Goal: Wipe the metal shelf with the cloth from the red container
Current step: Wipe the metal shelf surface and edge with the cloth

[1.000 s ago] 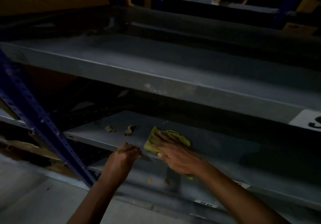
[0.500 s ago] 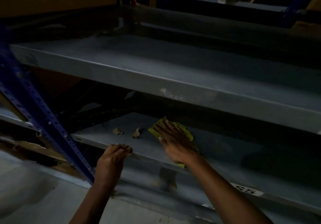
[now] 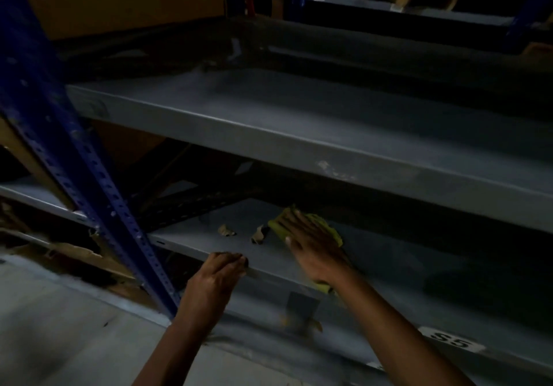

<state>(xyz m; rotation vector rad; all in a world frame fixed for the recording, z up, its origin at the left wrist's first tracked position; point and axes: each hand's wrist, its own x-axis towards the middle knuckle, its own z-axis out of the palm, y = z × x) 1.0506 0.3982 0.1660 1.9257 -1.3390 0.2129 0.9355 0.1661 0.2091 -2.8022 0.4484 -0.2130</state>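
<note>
A yellow cloth [image 3: 328, 226] lies flat on the lower grey metal shelf [image 3: 191, 237]. My right hand [image 3: 311, 245] presses down on it with straight, spread fingers; the cloth shows past the fingertips and again under my wrist at the shelf's front lip. My left hand [image 3: 220, 275] grips the front edge of the same shelf, fingers curled over the lip, left of the cloth. Two small brown scraps [image 3: 257, 234] lie on the shelf just left of the cloth. No red container is in view.
A second grey shelf [image 3: 299, 128] hangs close above the lower one. A blue perforated upright [image 3: 89, 176] runs diagonally at the left. A white label reading S5 [image 3: 450, 342] sits on the bottom beam. Grey floor [image 3: 59, 340] lies at the lower left.
My right hand has slid the cloth away from the front lip, deeper onto the shelf and nearer the scraps. The left hand has stayed gripping the edge while the view shifted.
</note>
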